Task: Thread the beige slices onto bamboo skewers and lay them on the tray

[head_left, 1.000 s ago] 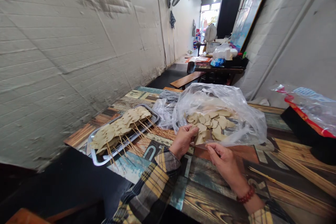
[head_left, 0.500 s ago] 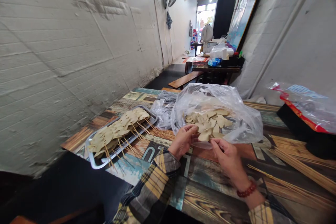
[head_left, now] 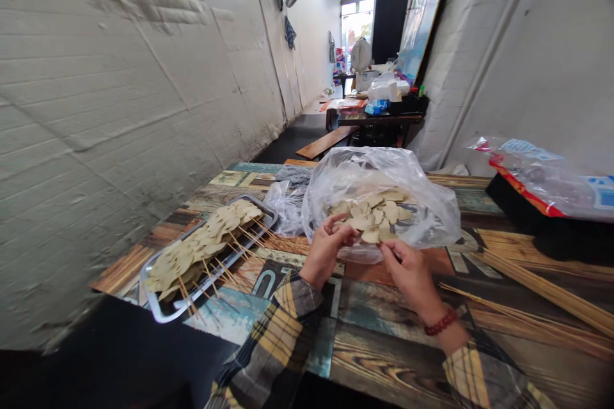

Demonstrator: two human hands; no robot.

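A clear plastic bag (head_left: 426,204) lies open on the patterned wooden table (head_left: 384,339), with several flat beige slices (head_left: 381,214) inside. My left hand (head_left: 323,252) is at the bag's mouth, its fingers curled on a beige slice at the near edge of the pile. My right hand (head_left: 407,271) is just to the right, fingertips pinched together close to the slices; what they grip is too thin to make out. A red bead bracelet is on the right wrist.
A metal tray (head_left: 160,312) at the left holds several skewered slices (head_left: 206,239). Loose bamboo skewers (head_left: 542,289) lie at the right beside a red-trimmed bag (head_left: 537,180). A crumpled smaller bag (head_left: 288,201) sits behind the tray. A bench (head_left: 323,142) and a cluttered table (head_left: 378,118) stand beyond.
Both hands have moved up closer to the bag's mouth and the slices. My view has shifted, so everything sits further left.
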